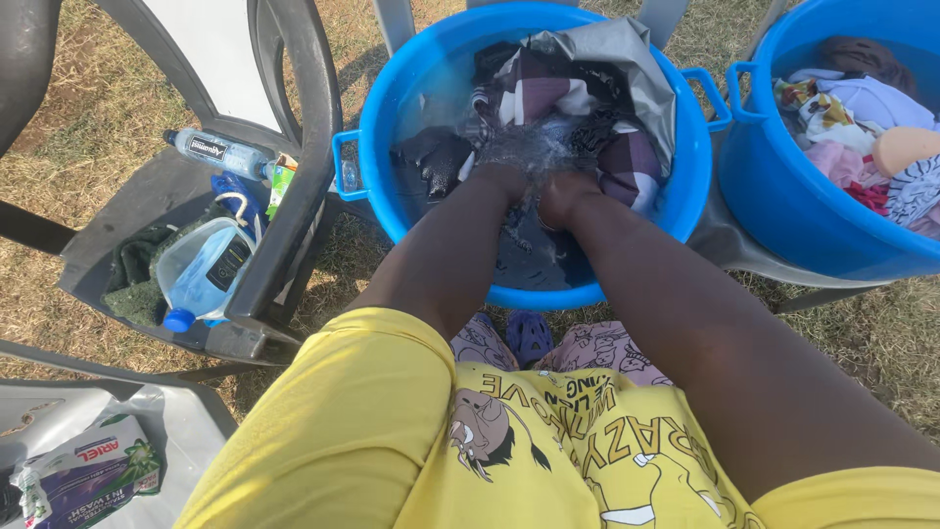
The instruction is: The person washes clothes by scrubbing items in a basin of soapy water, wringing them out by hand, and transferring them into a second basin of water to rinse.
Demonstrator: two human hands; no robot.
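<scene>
Both my hands are plunged into a blue wash basin (392, 118) of water and clothes. My left hand (501, 176) and my right hand (563, 193) sit close together, fingers under splashing water, gripping dark wet cloth (529, 250). A checked maroon and white garment (548, 93) and a grey cloth (627, 59) lie heaped at the basin's far side. The fingers themselves are hidden by water and fabric.
A second blue basin (783, 196) at the right holds mixed coloured laundry. At the left a dark plastic chair (294, 196) carries a water bottle (217, 152) and a clear jug (201, 269). A detergent packet (88, 475) lies at lower left. Dry grass surrounds everything.
</scene>
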